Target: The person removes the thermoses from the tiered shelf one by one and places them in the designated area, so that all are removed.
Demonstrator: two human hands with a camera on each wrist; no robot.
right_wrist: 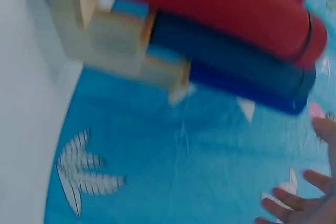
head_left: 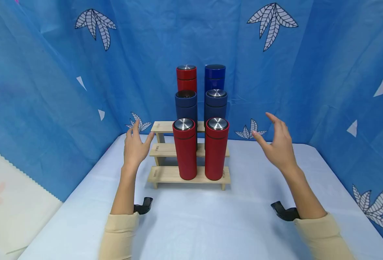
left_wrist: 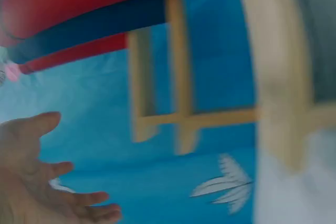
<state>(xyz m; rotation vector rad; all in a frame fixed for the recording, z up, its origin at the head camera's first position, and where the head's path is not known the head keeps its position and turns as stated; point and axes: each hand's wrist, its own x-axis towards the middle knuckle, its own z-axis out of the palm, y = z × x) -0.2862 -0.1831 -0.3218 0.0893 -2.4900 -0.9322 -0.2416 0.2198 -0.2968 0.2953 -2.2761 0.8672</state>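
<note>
My left hand (head_left: 135,148) hovers left of a three-step wooden rack (head_left: 165,174), fingers spread and nothing held. On the rack's other side, farther off, my right hand (head_left: 278,146) is raised with thumb and fingers apart, also holding nothing. Two red thermos flasks with silver lids, a left one (head_left: 187,155) and a right one (head_left: 215,155), stand upright on the lowest step. Behind them on the middle step are a dark blue flask with a black top (head_left: 185,105) and one with a silver lid (head_left: 216,104). On the top step stand a red flask (head_left: 186,78) and a glossy blue one (head_left: 215,76).
The rack stands towards the back of a white-covered table (head_left: 204,224). A blue cloth (head_left: 139,65) with leaf prints hangs behind and at both sides. Pale fabric with a flower (head_left: 16,202) lies at the left. Each wrist wears a black strap mount (head_left: 143,206).
</note>
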